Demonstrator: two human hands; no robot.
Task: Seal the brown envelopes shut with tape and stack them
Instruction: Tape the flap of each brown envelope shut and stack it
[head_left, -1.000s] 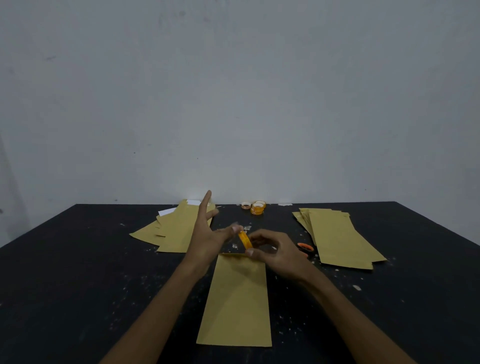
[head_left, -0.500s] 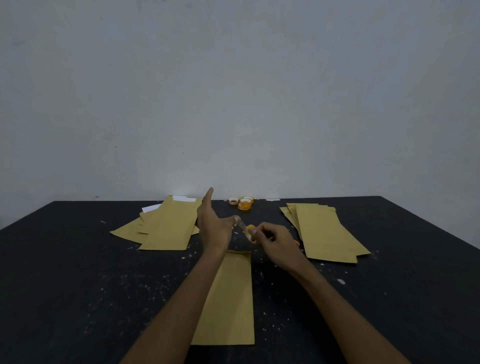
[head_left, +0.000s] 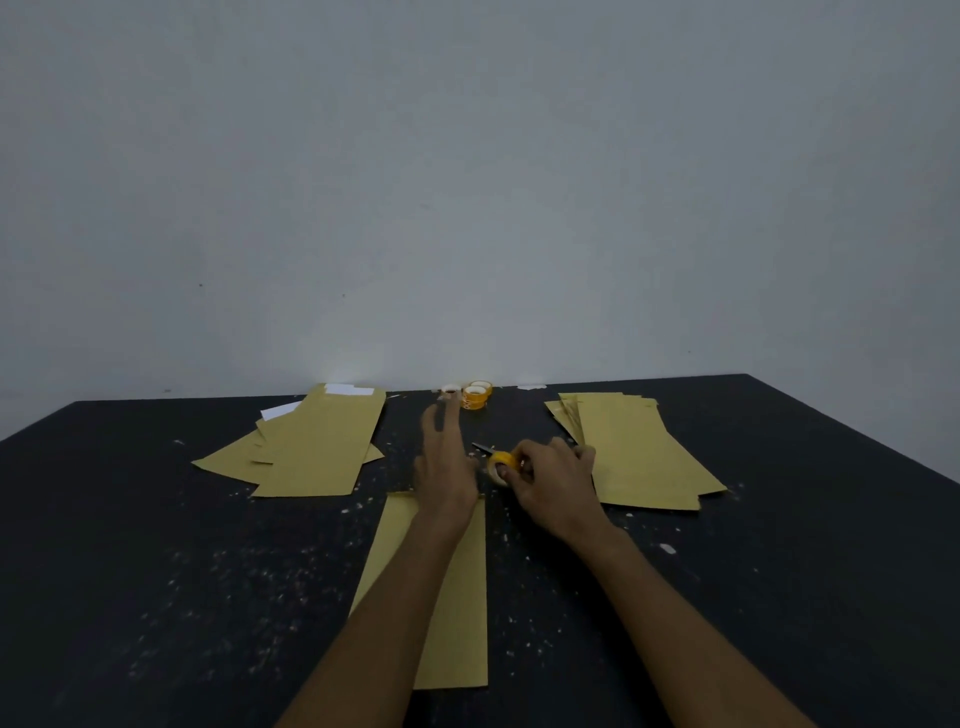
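The black table (head_left: 156, 571) carries two piles of brown envelopes: a fanned one (head_left: 317, 447) towards the far left corner with white paper showing under it, and a neater one (head_left: 639, 457) towards the far right. A single envelope (head_left: 465, 597) lies lengthwise in the middle, running back from the near edge, its far end under the hands. The left hand (head_left: 444, 467) hovers over that end with fingers stretched straight and blurred, holding nothing I can make out. The right hand (head_left: 556, 483) curls round a small orange tape roll (head_left: 501, 461) just beside it. Spare rolls (head_left: 475, 396) sit at the far edge, and a dark blade tip, probably scissors (head_left: 480, 448), lies just behind the held roll. The step looks like drawing off tape for the middle envelope's flap. No strip is visible, so next comes pulling a length free, cutting it and pressing it across the flap while the paper is held flat.
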